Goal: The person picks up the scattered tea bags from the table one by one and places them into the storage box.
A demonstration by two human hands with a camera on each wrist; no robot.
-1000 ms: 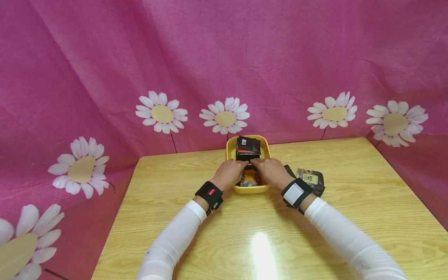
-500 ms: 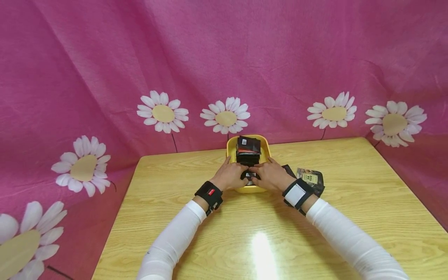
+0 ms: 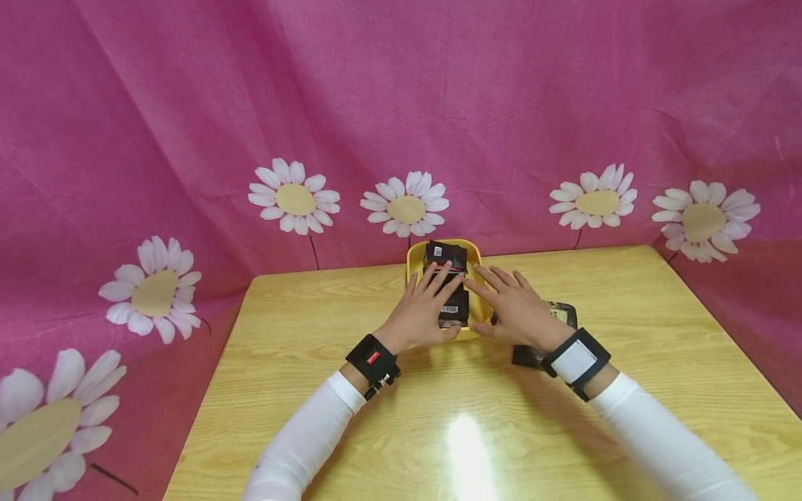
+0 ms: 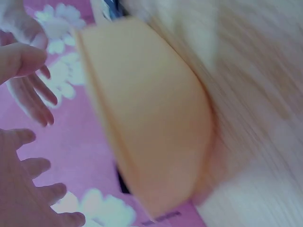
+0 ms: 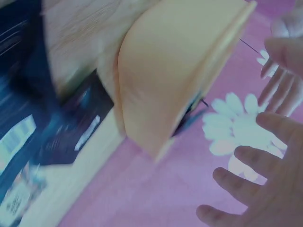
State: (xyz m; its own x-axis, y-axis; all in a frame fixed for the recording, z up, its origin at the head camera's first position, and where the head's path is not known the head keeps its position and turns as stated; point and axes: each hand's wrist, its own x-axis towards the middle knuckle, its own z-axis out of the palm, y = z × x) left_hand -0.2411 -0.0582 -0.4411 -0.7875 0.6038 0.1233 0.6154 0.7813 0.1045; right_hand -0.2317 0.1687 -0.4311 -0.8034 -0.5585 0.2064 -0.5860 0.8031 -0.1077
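A yellow plastic tray (image 3: pixel 411 259) with rounded corners stands at the back of the table; its outer wall (image 4: pixel 147 109) fills much of the left wrist view. Inside lie black packets in two groups, a far stack (image 3: pixel 450 255) and a near packet (image 3: pixel 455 306) with a barcode label. My left hand (image 3: pixel 418 312) hovers over the tray's left side, fingers spread, holding nothing. Over the right side is my right hand (image 3: pixel 519 309), its fingers also spread and holding nothing. Both wrist views show the hands apart from the tray wall.
Dark packets lie on the wooden table right of the tray: one (image 3: pixel 529 356) shows below my right wrist, another (image 3: pixel 567 313) behind it. In the right wrist view a dark packet (image 5: pixel 78 125) lies beside the tray. A pink flowered cloth (image 3: pixel 501 125) hangs behind the table.
The hands were close together, fingers down in the near part of the tray. Both have lifted and spread apart, the right one moving rightward. The near packet now shows its barcode side.
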